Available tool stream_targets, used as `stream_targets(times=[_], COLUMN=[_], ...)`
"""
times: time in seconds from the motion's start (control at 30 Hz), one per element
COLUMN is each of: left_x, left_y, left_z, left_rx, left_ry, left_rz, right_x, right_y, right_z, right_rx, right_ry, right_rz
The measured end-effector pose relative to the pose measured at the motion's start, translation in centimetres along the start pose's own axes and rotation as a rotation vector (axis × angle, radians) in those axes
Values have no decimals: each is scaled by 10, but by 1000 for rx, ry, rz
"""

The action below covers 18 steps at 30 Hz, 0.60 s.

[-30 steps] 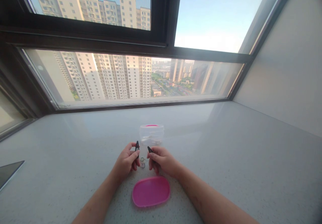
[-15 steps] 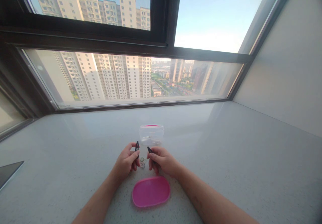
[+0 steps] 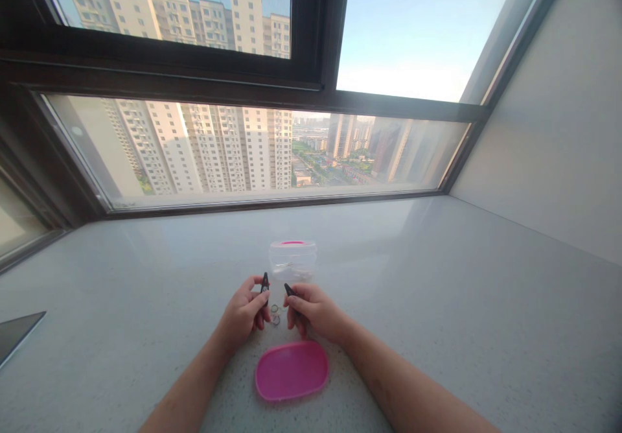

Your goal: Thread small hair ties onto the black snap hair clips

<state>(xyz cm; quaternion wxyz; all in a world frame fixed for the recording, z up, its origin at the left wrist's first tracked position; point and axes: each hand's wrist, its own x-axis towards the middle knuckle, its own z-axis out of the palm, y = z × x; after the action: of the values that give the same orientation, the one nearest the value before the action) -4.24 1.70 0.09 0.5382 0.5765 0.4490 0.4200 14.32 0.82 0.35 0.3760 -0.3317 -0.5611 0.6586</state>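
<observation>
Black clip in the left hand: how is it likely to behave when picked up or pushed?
The black clip is probably light, being slim and held in a simple pinch by the left hand. It seems stiff, since its exposed tip stands straight without drooping. Its narrow, tapered outline suggests sliding rather than rolling if pushed.
</observation>
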Motion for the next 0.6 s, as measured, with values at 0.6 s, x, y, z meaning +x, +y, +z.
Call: stream_targets(times=[0.6], left_x=[0], left_y=[1], left_z=[1], left_rx=[-2], left_ry=[-5], left_rz=[7], right_x=[0], right_y=[2], right_z=[-1], right_rx=[11], right_ry=[-6], right_rz=[-1])
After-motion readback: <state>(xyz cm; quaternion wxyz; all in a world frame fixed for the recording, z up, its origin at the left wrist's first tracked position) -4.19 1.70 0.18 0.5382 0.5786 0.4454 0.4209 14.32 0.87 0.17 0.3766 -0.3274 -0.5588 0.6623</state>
